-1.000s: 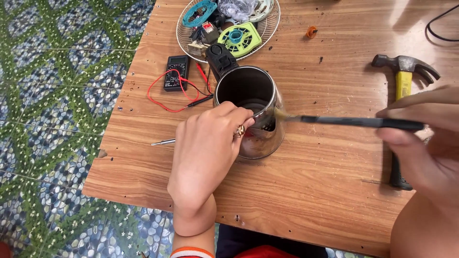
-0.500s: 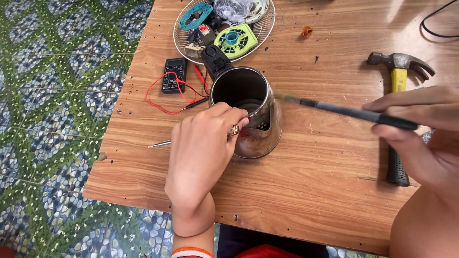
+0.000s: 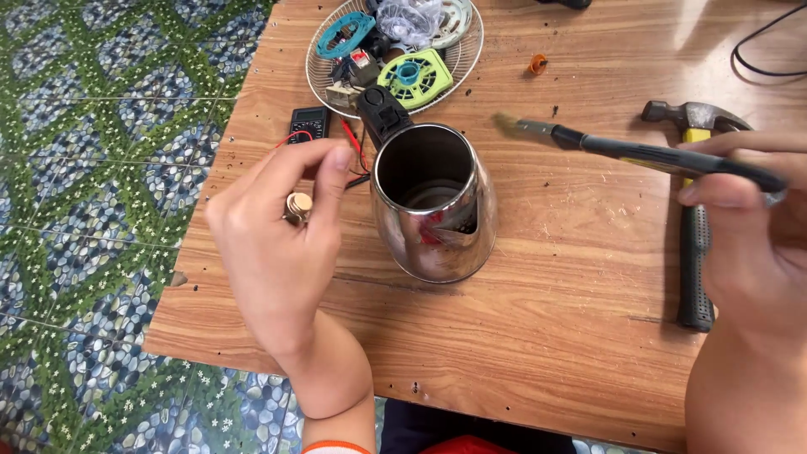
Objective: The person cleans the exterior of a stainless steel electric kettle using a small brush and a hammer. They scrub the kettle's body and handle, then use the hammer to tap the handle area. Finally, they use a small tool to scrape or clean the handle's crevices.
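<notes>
A shiny steel kettle [image 3: 437,219] with a black handle stands open-topped in the middle of the wooden table [image 3: 555,336]. My left hand [image 3: 282,244] hovers just left of it, fingers loosely curled, wearing a ring, holding nothing and no longer touching the kettle. My right hand [image 3: 748,227] grips a thin black-handled brush [image 3: 622,151]; its bristle tip points left and hangs above the table, to the right of the kettle's rim.
A wire basket [image 3: 458,63] with green, blue and white plastic parts sits behind the kettle. A black multimeter [image 3: 308,126] with red leads lies at its left. A hammer [image 3: 693,219] lies at the right, a small orange piece [image 3: 538,63] near the back. Patterned floor at left.
My left hand has let go of the kettle and drawn back to the left. The brush has come out of the kettle and lifted up and to the right.
</notes>
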